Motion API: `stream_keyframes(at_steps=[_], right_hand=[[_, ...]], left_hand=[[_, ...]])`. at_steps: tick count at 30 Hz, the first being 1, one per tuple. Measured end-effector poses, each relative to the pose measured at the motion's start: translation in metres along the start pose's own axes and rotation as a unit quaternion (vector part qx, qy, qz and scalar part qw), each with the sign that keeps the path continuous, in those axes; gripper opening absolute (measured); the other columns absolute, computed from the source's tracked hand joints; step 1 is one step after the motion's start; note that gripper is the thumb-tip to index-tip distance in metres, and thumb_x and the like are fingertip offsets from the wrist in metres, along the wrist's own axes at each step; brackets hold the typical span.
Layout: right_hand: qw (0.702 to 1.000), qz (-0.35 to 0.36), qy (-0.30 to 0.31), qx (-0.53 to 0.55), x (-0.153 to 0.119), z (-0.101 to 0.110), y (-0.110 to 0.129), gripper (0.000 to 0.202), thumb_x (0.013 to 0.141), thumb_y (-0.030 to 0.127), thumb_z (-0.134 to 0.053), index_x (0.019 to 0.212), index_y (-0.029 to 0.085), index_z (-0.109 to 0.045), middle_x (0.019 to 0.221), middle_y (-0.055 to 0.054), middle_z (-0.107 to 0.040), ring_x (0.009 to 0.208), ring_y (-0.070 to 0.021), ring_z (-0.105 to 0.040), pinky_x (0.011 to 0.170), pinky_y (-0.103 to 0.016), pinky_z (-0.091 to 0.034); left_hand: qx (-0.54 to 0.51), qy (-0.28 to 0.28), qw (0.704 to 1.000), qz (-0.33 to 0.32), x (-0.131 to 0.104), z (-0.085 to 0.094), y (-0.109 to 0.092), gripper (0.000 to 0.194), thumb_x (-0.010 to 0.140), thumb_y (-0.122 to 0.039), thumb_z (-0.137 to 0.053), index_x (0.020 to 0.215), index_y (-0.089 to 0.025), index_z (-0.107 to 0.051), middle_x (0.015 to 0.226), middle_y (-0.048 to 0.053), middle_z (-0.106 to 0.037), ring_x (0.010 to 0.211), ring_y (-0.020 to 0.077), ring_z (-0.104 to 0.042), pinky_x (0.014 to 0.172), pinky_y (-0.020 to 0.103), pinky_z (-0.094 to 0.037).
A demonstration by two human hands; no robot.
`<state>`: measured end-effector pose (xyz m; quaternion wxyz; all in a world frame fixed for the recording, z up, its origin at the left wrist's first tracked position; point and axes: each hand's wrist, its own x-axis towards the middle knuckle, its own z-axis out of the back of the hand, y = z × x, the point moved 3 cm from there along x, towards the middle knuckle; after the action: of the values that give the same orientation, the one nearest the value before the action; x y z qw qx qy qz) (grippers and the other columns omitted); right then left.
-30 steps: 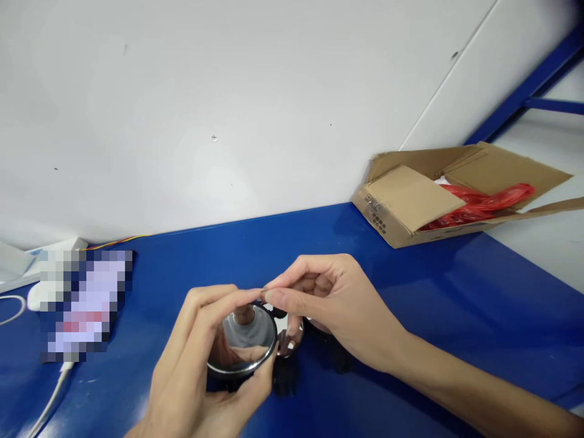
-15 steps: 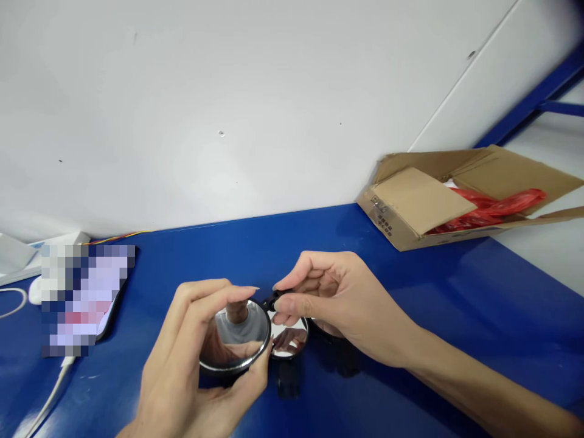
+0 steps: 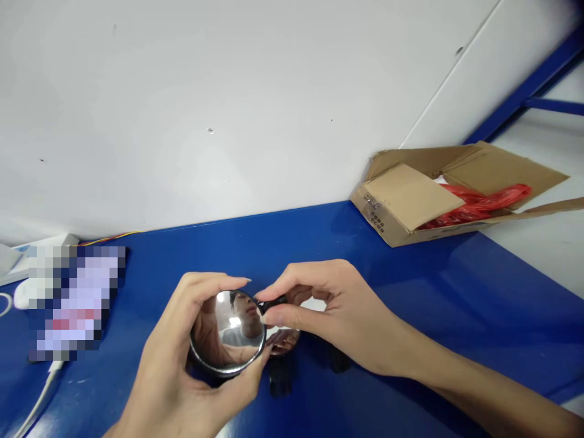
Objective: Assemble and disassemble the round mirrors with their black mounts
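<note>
A round convex mirror (image 3: pixel 228 331) with a black rim is tilted up toward me. My left hand (image 3: pixel 182 347) is closed around its left side, fingers over the top edge and thumb along the bottom. Thumb and forefinger of my right hand (image 3: pixel 328 310) pinch a short black stem (image 3: pixel 274 303) at the mirror's right edge. Whether the stem is fixed to the rim or only touching it, I cannot tell. Beneath my hands lies a second round mirror (image 3: pixel 286 342), partly covered. A black bracket-like piece (image 3: pixel 280 378) sits just below that mirror.
On the right, an open cardboard box (image 3: pixel 401 213) holds a red plastic bag (image 3: pixel 488 204). A phone (image 3: pixel 82 304), blurred out, lies at the left with a white cable (image 3: pixel 41 398) plugged in. The blue table (image 3: pixel 255 243) meets a white wall (image 3: pixel 274 91) behind.
My right fingers and the black stem have moved down and left, against the mirror's right edge. The mirror has turned a little, changing its reflection. The whole view has shifted slightly.
</note>
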<state>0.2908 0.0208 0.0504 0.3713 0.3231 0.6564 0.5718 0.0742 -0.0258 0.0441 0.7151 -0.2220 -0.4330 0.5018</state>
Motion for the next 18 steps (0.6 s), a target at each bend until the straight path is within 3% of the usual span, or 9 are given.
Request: stream_keyframes(at_steps=[3,7,12,15,18], right_hand=[[0.982,0.090,0.013,-0.165,0.001,0.008,0.011,0.027,0.101,0.049,-0.088,0.116,0.028,-0.087,0.094,0.000,-0.084,0.078,-0.0176,-0.081,0.076,-0.028,-0.064],[0.923,0.195,-0.023,-0.331,-0.004,0.016,0.027,0.020,0.105,0.046,-0.084,0.113,0.028,-0.087,0.093,0.001,-0.082,0.075,-0.0147,-0.076,0.075,-0.026,-0.059],[0.872,0.133,-0.245,-0.402,-0.046,0.023,0.026,0.019,0.104,0.045,-0.082,0.099,0.027,-0.082,0.075,0.002,-0.077,0.061,-0.0160,-0.069,0.061,-0.028,-0.053],[0.807,0.099,-0.370,-0.449,-0.079,0.016,0.010,0.022,0.102,0.044,-0.081,0.089,0.027,-0.076,0.071,0.003,-0.074,0.057,-0.0158,-0.066,0.057,-0.029,-0.050],[0.762,0.095,-0.410,-0.492,-0.097,0.003,-0.007,0.029,0.103,0.045,-0.075,0.081,0.027,-0.069,0.062,0.004,-0.065,0.048,-0.0148,-0.057,0.051,-0.031,-0.045]], left_hand=[[-0.075,0.001,0.996,0.048,0.001,-0.001,0.001,0.056,0.087,-0.025,-0.092,0.136,-0.038,-0.069,0.116,0.000,-0.071,0.086,0.0176,-0.079,0.069,0.026,-0.073],[-0.116,0.013,0.986,0.117,-0.003,-0.002,0.007,0.071,0.088,-0.031,-0.094,0.151,-0.041,-0.064,0.127,0.004,-0.075,0.100,0.0242,-0.083,0.071,0.029,-0.076],[-0.079,0.020,0.989,0.121,0.002,0.006,0.026,0.056,0.107,-0.045,-0.077,0.159,-0.041,-0.057,0.143,0.007,-0.070,0.096,0.0190,-0.073,0.078,0.033,-0.073],[-0.086,0.009,0.986,0.143,0.008,0.012,0.040,0.047,0.111,-0.052,-0.071,0.153,-0.034,-0.060,0.143,0.009,-0.070,0.109,0.0238,-0.074,0.074,0.031,-0.070],[-0.079,0.007,0.984,0.159,0.011,0.014,0.049,0.045,0.112,-0.054,-0.068,0.150,-0.030,-0.061,0.142,0.010,-0.070,0.115,0.0267,-0.074,0.067,0.027,-0.065]])
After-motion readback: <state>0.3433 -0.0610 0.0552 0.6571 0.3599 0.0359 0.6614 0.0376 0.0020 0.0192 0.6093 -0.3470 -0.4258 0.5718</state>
